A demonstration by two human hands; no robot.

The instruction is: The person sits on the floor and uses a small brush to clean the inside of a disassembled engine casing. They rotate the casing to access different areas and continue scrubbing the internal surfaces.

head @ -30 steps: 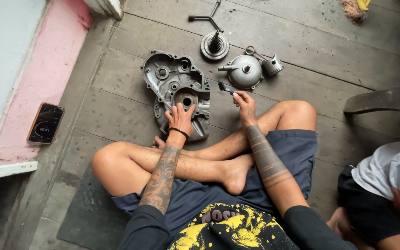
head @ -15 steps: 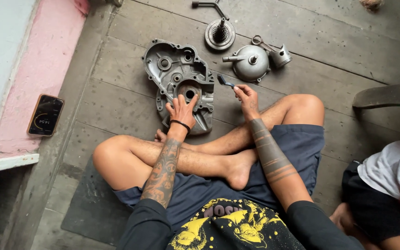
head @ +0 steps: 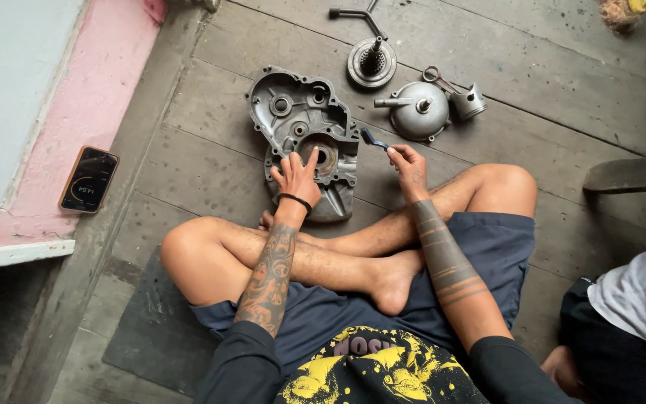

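Posture: you sit cross-legged on a dark mat (head: 151, 337) on the wooden floor (head: 547, 82), both forearms reaching forward over your shins.
Left hand: your left hand (head: 297, 176) lies flat on the near half of the engine cover, fingers (head: 312, 157) spread and released, gripping nothing; a black band circles the wrist.
Right hand: your right hand (head: 407, 166) hovers just right of the cover, its fingers pinched on the near end of a small dark tool (head: 373, 139); the tool is too small to name, possibly a short key or driver.
Engine cover: the grey cast engine cover (head: 300, 127) lies inner side up on the floor just ahead of your knees, between your two hands, its far half bare.
Beyond the right hand: a rounded metal housing (head: 416, 111) with a stub shaft, and touching or just beside it on the right a piston (head: 469, 103).
Farther still: a round geared part (head: 372, 61) standing on the planks, with a bent metal lever (head: 353, 13) behind it.
Left edge: a phone (head: 89, 179) with a lit screen rests on the pink ledge (head: 23, 150), well apart from the cover.
Right edge: another person (head: 637, 299) in a white shirt sits beside you.
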